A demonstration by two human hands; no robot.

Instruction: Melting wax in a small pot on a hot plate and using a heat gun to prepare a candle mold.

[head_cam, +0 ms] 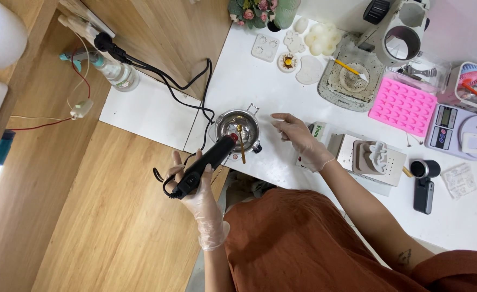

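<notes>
My left hand (194, 186), in a clear glove, grips a black heat gun (209, 161) by its handle. The gun's red-tipped nozzle points into a small steel melting pot (238, 127) on the white table (238, 81). A wooden stick (242, 146) leans in the pot and sticks out over its near rim. My gloved right hand (299, 139) hovers just right of the pot, with a small white piece pinched between thumb and fingers. The gun's black cord (168, 78) runs back to a plug at the wall.
A pink silicone mould (403, 105), a digital scale (455, 130), a grey tray with a dish and yellow stick (352, 75), white moulds and wax shapes (319, 38), a small box (317, 132), a black cylinder device (423, 181) and a spray bottle (117, 73) stand around.
</notes>
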